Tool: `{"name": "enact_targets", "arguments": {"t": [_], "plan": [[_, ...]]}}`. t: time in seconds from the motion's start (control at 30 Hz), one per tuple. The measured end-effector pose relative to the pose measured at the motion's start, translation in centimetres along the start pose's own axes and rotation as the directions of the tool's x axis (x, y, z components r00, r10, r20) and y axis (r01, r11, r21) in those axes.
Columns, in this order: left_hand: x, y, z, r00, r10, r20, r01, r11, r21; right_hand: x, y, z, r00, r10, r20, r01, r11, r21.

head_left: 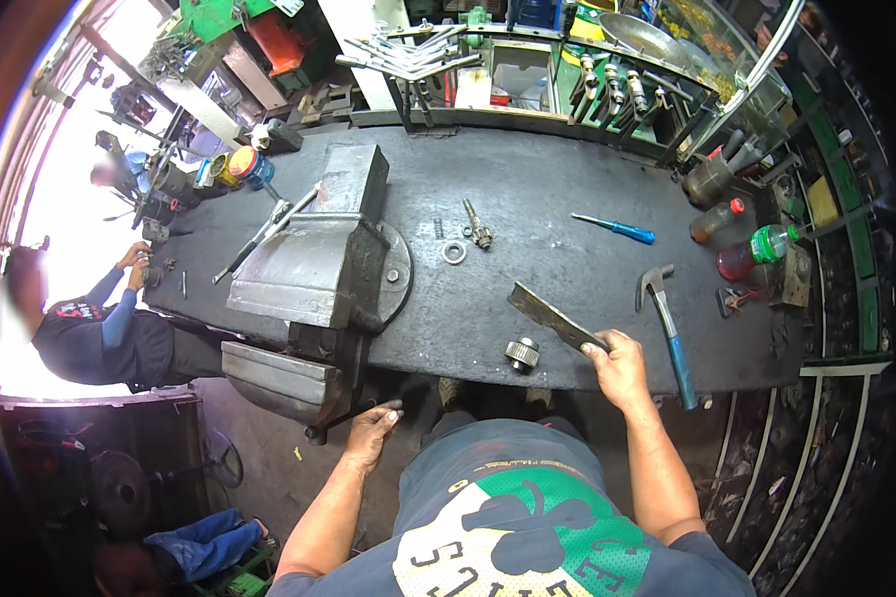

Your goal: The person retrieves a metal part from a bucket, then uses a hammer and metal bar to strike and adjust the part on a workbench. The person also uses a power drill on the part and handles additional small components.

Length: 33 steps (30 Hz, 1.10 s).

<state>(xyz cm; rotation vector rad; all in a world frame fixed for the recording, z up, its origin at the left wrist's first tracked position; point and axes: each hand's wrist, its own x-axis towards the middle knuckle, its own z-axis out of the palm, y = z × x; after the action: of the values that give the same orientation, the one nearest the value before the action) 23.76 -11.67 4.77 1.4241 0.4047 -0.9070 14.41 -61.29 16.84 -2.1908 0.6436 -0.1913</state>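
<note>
My right hand (622, 370) grips one end of a flat, dark metal bar (549, 318), which slants up and left over the bench. Just left of that hand, a small toothed gear (522, 353) stands near the bench's front edge. My left hand (371, 435) is closed around the handle bar (392, 406) of a large grey bench vise (304, 274), below its front jaw. A long ratchet wrench (269, 231) lies across the top of the vise.
Mid-bench lie a metal ring (454, 253), a spring (438, 229) and a threaded shaft part (476, 225). A blue-handled screwdriver (617, 229) and claw hammer (671, 333) are at right, near two bottles (756, 254). Another person (110, 323) works at the bench's left end.
</note>
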Motion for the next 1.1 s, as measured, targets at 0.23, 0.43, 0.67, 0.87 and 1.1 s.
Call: {"name": "enact_targets", "arguments": {"t": [0.23,0.43,0.67,0.87,1.1], "plan": [[-0.8,3.4,4.1,0.966,0.080,0.245,0.006,0.944,-0.330,-0.2,0.7,0.0,0.999,-0.015,0.037,0.015,1.000,0.006],[1.3,7.1,10.3,0.893,0.267,0.361,-0.101,0.902,-0.419,0.4,1.2,1.0,0.997,-0.041,0.067,0.040,0.999,0.016],[3.6,17.1,21.8,0.442,0.624,0.644,-0.735,-0.160,0.659,1.6,1.7,2.3,0.987,-0.068,0.146,0.071,0.997,-0.017],[9.8,18.7,25.4,0.643,0.127,0.756,-0.675,-0.372,0.637,0.1,3.0,5.3,0.976,-0.165,0.141,0.167,0.986,-0.001],[10.3,18.9,27.9,0.744,-0.127,0.656,-0.628,-0.466,0.623,-1.3,3.0,5.3,0.997,-0.061,0.051,0.072,0.962,-0.264]]}}
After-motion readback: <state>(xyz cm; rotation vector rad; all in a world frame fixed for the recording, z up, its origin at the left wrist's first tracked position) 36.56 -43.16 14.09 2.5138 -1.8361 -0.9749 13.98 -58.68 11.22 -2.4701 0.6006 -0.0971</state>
